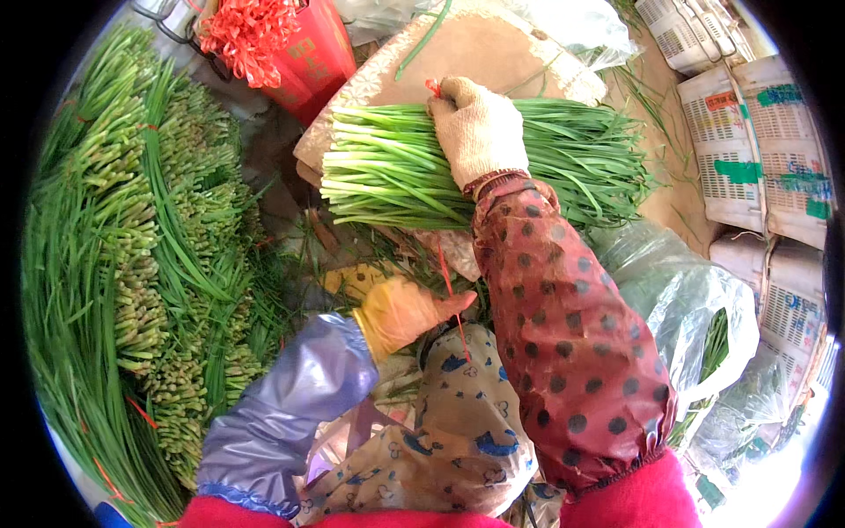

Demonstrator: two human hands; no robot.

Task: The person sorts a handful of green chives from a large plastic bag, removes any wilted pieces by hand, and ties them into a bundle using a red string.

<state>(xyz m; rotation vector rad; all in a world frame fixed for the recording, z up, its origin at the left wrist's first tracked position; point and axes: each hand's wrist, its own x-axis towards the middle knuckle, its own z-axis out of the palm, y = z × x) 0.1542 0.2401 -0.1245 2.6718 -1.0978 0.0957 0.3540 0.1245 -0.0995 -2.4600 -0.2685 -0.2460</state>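
Note:
A thick bunch of garlic chives [396,165] lies crosswise on a worn board [462,39], pale stems to the left and leaves to the right. Over its middle is my right hand [478,129] in a cream knitted glove, fingers curled at the far edge. A red plastic tie end [432,86] pokes out by those fingers. Below the bunch, my left hand [403,315], in a yellow-orange glove and slightly blurred, pinches a thin red tie strip [443,261]. The strip runs from the bunch's near edge down past my fingertips; any part under the bunch is hidden.
Stacked tied chive bunches [132,264] fill the left side. A red box [310,59] with a clump of red ties [254,39] stands at the back left. White plastic crates [726,152] line the right, beside a clear plastic bag [686,297] holding greens. My patterned apron [462,422] covers my lap.

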